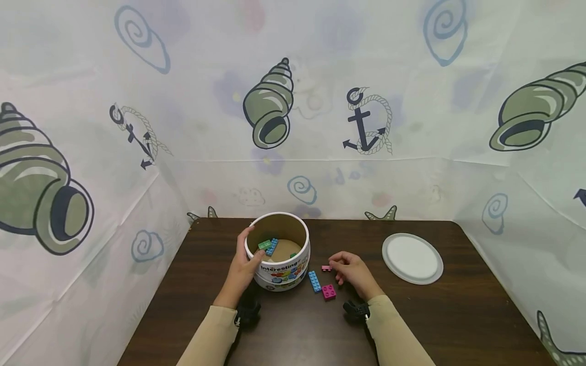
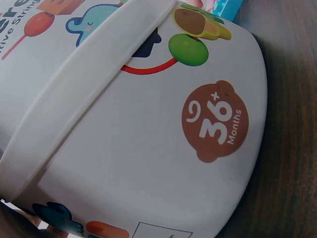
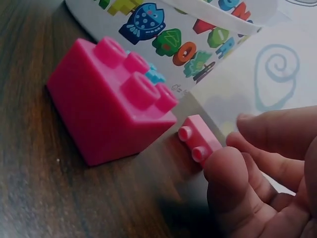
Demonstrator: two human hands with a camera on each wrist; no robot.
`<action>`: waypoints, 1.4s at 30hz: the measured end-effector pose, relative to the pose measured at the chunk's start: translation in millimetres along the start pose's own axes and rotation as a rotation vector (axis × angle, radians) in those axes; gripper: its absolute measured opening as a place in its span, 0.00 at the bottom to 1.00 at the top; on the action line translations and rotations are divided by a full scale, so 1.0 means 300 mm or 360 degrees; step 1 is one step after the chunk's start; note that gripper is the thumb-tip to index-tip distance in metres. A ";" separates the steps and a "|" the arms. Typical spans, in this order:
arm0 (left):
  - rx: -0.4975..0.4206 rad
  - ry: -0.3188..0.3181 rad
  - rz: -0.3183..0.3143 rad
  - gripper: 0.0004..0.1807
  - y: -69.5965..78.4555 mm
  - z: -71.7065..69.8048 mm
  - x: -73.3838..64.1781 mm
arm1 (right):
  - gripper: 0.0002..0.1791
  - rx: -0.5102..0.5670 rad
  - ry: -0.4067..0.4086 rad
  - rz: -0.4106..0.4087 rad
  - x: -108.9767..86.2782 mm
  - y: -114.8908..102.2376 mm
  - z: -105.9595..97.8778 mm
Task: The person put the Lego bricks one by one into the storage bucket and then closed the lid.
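Note:
My left hand (image 1: 241, 270) holds a white cardboard tub (image 1: 281, 278) by its near-left side, with the thumb at the rim. Inside the tub lie a green toy brick (image 1: 264, 245) and a blue one (image 1: 272, 247), plus a bit of another green piece. The left wrist view is mostly filled by the tub's printed wall (image 2: 148, 153). My right hand (image 1: 353, 273) pinches the end of a small pink brick (image 3: 197, 136) between thumb and finger. Nearer me stands a larger magenta brick (image 3: 109, 104). Beside it lies a long light-blue brick (image 1: 314, 281).
A round white lid (image 1: 412, 258) lies on the dark wooden table (image 1: 462, 305) to the right. Behind and beside the table hangs a pale cloth (image 1: 320, 127) printed with shells and anchors.

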State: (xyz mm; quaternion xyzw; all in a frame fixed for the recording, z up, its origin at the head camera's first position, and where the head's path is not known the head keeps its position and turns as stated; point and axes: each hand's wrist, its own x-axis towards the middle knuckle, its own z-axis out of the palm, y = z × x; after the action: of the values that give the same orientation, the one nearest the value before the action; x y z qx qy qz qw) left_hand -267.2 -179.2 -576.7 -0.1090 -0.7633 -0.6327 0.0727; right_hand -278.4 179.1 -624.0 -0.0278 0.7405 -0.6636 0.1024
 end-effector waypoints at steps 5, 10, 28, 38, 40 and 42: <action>-0.0005 -0.0004 0.0011 0.44 0.000 0.001 0.003 | 0.17 -0.0142 -0.0023 -0.0016 -0.005 -0.004 0.001; -0.0013 -0.0005 0.0005 0.45 0.004 0.005 0.005 | 0.19 -0.0203 -0.0058 -0.0009 -0.006 -0.010 0.000; -0.0002 0.0002 0.0007 0.44 -0.007 0.000 0.009 | 0.12 -0.0487 -0.0064 -0.0091 -0.004 -0.013 0.011; 0.0002 0.0006 -0.0015 0.44 -0.006 -0.001 0.003 | 0.07 -0.0449 -0.0049 -0.0044 -0.004 -0.008 0.015; 0.0005 0.0009 -0.0016 0.44 -0.008 -0.001 0.005 | 0.08 -0.0417 -0.0038 -0.0032 -0.003 -0.006 0.015; 0.0005 0.0007 -0.0018 0.44 -0.008 -0.001 0.006 | 0.10 -0.0358 -0.0019 -0.0017 -0.001 -0.003 0.014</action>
State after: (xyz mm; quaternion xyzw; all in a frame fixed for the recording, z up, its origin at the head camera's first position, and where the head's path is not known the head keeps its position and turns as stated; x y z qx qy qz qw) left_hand -269.5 -179.8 -578.6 -0.1031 -0.7647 -0.6321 0.0709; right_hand -277.2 175.0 -623.4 -0.0472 0.8096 -0.5766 0.0995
